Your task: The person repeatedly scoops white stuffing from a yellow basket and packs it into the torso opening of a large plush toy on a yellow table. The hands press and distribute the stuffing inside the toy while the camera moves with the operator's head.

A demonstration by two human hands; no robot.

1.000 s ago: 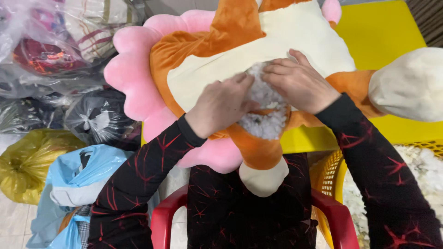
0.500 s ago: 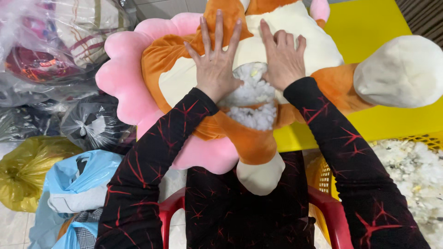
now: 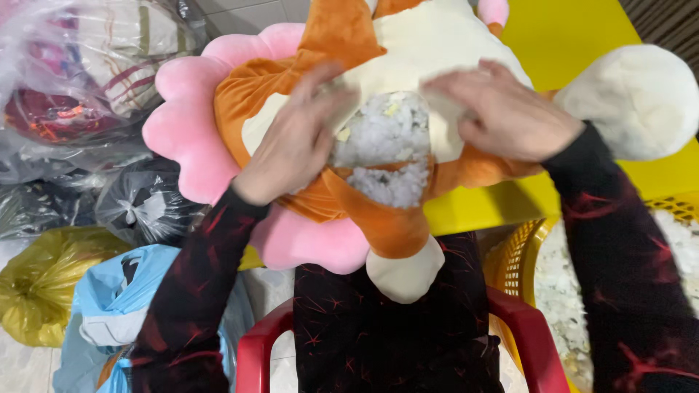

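Pressing down, the left hand (image 3: 295,142) and right hand (image 3: 510,109) lie flat, fingers loosely spread and holding nothing, either side of the seam opening of the big orange-and-cream plush toy with pink petal mane (image 3: 349,44) at the near edge of the yellow table (image 3: 582,44). Since half a second ago both hands have slid outward; more white fibre stuffing (image 3: 386,149) shows, so the gap is wider.

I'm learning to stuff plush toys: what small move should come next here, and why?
Probably press the white stuffing deeper into the plush toy. The left hand and right hand lie on either side of the opening, where filling bulges above the seam.
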